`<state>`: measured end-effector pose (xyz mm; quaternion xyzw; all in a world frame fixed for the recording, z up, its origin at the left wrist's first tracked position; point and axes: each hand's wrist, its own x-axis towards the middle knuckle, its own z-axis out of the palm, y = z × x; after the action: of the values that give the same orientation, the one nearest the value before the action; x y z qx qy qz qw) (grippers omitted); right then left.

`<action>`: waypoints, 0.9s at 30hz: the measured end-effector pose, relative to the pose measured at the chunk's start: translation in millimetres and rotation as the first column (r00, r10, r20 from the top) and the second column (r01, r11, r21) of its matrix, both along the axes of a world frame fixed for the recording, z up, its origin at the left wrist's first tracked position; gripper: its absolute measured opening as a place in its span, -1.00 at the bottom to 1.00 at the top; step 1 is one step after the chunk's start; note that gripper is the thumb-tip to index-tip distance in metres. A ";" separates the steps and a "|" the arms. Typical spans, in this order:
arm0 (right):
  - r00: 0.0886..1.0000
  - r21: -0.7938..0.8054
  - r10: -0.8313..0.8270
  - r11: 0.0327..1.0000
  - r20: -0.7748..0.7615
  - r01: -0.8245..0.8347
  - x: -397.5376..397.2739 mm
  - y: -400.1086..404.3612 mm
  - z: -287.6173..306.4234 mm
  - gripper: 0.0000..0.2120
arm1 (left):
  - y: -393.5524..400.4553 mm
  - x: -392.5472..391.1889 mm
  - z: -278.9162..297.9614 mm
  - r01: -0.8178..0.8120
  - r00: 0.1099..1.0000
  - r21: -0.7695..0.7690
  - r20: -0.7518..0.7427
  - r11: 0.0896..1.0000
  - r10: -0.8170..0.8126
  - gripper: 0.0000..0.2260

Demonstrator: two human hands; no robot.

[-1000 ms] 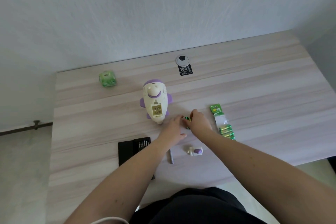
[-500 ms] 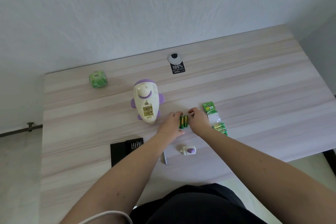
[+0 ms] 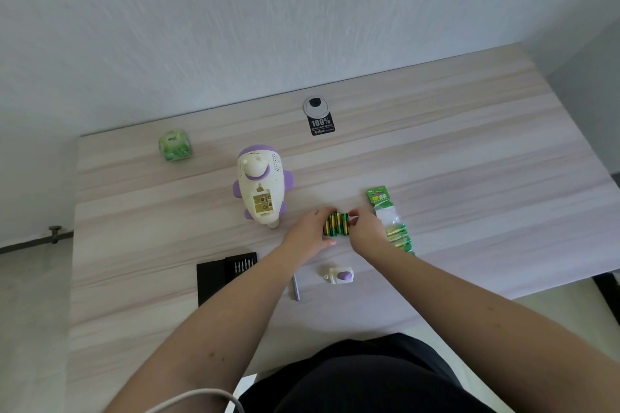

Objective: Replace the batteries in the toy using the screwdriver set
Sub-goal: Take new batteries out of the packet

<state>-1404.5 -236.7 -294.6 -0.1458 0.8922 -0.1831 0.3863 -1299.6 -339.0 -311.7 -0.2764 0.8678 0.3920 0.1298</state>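
hands, left [image 3: 310,231] and right [image 3: 365,231], pinch batteries [image 3: 336,224] on pale wood table [image 3: 469,157].

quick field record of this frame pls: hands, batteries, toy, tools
left hand: touches left side of loose batteries
right hand: fingers at their right side
batteries: row lying on table, between the hands
toy: compartment open, looks empty
cover: off, lying near table edge
battery pack: right of the hands
bit case: open
screwdriver: lying, not held
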 end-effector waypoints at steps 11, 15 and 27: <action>0.989 -0.047 0.127 0.991 0.073 -0.124 -2.1 7.9 7.0 -0.63 | 5.8 7.2 6.0 -0.065 0.998 -0.054 0.024 0.996 0.066 -0.53; 0.985 -0.086 0.164 0.984 0.061 -0.159 -7.2 13.6 18.7 -0.63 | 7.0 9.4 13.6 -0.116 0.993 0.010 0.034 0.993 0.116 -0.38; 0.993 -0.312 -0.115 0.945 -0.037 0.098 -50.3 67.2 46.9 -0.80 | 19.9 15.8 33.6 -0.211 0.974 -0.061 -0.099 0.976 0.205 -0.91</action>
<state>-1454.8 -169.5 -247.7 -0.1611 0.8692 -0.3371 0.3239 -1283.8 -319.2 -278.1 -0.3519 0.8526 0.3844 0.0380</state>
